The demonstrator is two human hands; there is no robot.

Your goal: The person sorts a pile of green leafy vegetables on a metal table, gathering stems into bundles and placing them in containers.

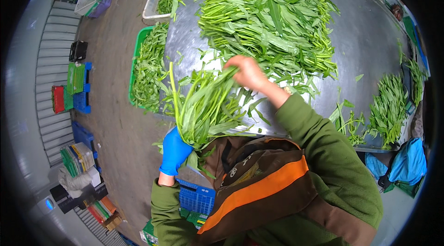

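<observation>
My left hand (176,150), in a blue glove, grips a bunch of long-stemmed leafy greens (208,107) near the table's front edge. Bare and slightly blurred, my right hand (247,72) is at the upper part of that bunch, its fingers bent over some leaves or stems; what exactly they pinch is hidden. Beyond it, a large heap of the same greens (267,20) lies on the metal table (360,34), many of its pale stems pointing left. Loose leaves and short stem pieces are scattered between the heap and the bunch.
A green crate (134,62) full of leaves and a white crate (150,6) with some greens stand along the table's left edge. A smaller pile (388,107) lies at the right. Blue crates (197,199) are below by my apron. Stacked crates (78,76) stand across the floor.
</observation>
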